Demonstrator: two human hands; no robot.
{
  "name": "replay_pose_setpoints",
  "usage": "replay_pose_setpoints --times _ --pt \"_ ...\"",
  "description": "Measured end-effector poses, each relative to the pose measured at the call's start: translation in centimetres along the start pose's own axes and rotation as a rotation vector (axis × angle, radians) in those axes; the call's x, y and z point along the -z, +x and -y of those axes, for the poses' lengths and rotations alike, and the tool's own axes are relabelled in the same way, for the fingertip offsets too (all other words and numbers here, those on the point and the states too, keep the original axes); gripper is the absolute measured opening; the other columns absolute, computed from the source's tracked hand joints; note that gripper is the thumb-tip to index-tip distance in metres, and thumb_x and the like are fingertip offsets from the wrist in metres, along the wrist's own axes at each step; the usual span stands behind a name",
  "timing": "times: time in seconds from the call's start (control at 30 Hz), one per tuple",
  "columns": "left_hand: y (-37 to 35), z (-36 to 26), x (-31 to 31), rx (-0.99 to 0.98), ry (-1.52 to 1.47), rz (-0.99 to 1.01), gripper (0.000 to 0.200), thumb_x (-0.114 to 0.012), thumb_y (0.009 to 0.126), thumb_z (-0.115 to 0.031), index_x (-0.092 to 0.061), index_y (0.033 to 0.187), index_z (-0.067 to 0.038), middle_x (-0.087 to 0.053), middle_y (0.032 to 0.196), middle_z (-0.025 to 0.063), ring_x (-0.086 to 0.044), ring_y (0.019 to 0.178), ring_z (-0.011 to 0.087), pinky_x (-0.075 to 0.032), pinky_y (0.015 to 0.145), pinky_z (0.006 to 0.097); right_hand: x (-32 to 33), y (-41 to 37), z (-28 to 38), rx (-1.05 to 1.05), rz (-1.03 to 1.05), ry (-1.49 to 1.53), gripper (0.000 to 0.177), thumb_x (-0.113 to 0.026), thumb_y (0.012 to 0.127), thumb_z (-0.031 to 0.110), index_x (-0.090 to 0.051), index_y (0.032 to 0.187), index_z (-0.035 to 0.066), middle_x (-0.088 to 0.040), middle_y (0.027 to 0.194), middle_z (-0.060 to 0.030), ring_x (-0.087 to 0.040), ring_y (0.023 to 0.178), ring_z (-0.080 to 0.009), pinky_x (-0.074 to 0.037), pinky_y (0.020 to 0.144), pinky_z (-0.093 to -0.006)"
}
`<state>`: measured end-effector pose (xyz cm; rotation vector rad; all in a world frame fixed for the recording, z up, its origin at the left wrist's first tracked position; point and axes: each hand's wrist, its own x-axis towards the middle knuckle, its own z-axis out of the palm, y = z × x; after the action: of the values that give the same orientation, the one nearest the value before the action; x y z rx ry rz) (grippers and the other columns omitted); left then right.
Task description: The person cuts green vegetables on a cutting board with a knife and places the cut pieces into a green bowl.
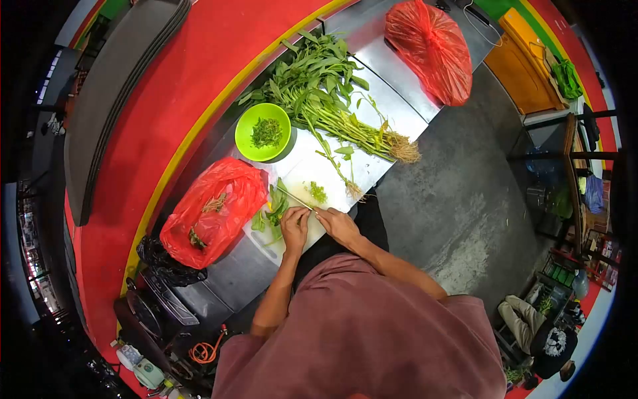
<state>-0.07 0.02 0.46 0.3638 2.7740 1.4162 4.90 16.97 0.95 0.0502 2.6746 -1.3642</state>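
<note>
My left hand (294,229) and my right hand (337,226) come close together over a white cutting board (272,250). Both are closed, fingertips pinching the lower end of a thin green stem (297,198). Loose leaves (269,218) lie by my left hand, and a small heap of chopped greens (317,192) sits on the board just beyond my fingers. A lime-green bowl (243,141) holds finely cut greens. Past it lies a large bunch of long-stemmed leafy greens (319,100), roots toward the right edge. One rooted stalk (335,163) lies apart from the bunch.
An open red plastic bag (183,229) with root scraps stands at left, beside a black bag (163,263). A tied red bag (432,50) sits at the table's far end. Grey floor (458,186) borders the metal table on the right. Someone sits at lower right (525,322).
</note>
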Motion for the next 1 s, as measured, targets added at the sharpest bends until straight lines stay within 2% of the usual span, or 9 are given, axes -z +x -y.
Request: replay_pose_setpoints --times 0.2,0.33,0.63,0.7,0.87,1.0 --pt "-0.1 -0.1 0.0 0.006 -0.032 -0.029 0.007 -0.075 0.090 -0.004 -0.078 0.094 0.000 -0.073 0.093 0.0129 -0.069 0.088 0.0305 -0.053 0.083 0.0401 0.5 -0.2 0.1 0.024 -0.004 0.097 0.035 -0.059 0.106 0.024 -0.067 0.137 0.008 -0.071 0.097 -0.0240 -0.070 0.085 -0.0444 -0.056 0.076 -0.0501" --pt "-0.3 0.5 -0.2 0.013 -0.010 -0.012 0.008 -0.075 0.089 -0.003 -0.078 0.096 0.000 -0.074 0.095 0.0138 -0.070 0.088 0.0288 -0.054 0.083 0.0383 0.7 -0.4 0.2 -0.007 0.024 0.063 0.035 -0.060 0.106 0.024 -0.068 0.136 0.008 -0.071 0.097 -0.0233 -0.070 0.086 -0.0435 -0.057 0.076 -0.0499" --pt "-0.9 0.1 0.4 -0.085 0.067 0.028 0.015 -0.071 0.092 0.000 -0.077 0.105 0.002 -0.070 0.096 0.0140 -0.066 0.092 0.0320 -0.050 0.084 0.0410 0.0 0.4 0.2 0.022 0.006 0.021 0.034 -0.058 0.107 0.025 -0.069 0.136 0.009 -0.070 0.095 -0.0243 -0.069 0.086 -0.0447 -0.057 0.077 -0.0502" --pt "-0.8 0.4 0.5 -0.073 0.034 0.030 0.015 -0.071 0.092 0.000 -0.078 0.105 0.001 -0.071 0.096 0.0141 -0.066 0.092 0.0319 -0.050 0.084 0.0409 0.7 -0.2 0.5 0.015 -0.017 0.104 0.035 -0.059 0.107 0.025 -0.069 0.136 0.009 -0.070 0.096 -0.0248 -0.069 0.086 -0.0449 -0.057 0.077 -0.0500" --pt "-0.7 0.3 0.4 -0.071 0.026 0.020 0.015 -0.071 0.092 0.000 -0.077 0.104 0.002 -0.071 0.096 0.0140 -0.066 0.091 0.0317 -0.051 0.084 0.0398 0.9 -0.7 0.2 -0.057 0.026 0.091 0.034 -0.059 0.107 0.024 -0.069 0.135 0.010 -0.071 0.096 -0.0237 -0.069 0.085 -0.0445 -0.056 0.076 -0.0500" --pt "-0.8 0.6 0.2 -0.061 0.002 0.013 0.014 -0.071 0.091 0.000 -0.078 0.103 0.001 -0.071 0.095 0.0135 -0.067 0.089 0.0299 -0.052 0.083 0.0386 -0.2 0.2 -0.1 -0.012 0.007 0.024 0.033 -0.059 0.107 0.023 -0.070 0.133 0.007 -0.071 0.096 -0.0236 -0.070 0.083 -0.0432 -0.056 0.076 -0.0499"
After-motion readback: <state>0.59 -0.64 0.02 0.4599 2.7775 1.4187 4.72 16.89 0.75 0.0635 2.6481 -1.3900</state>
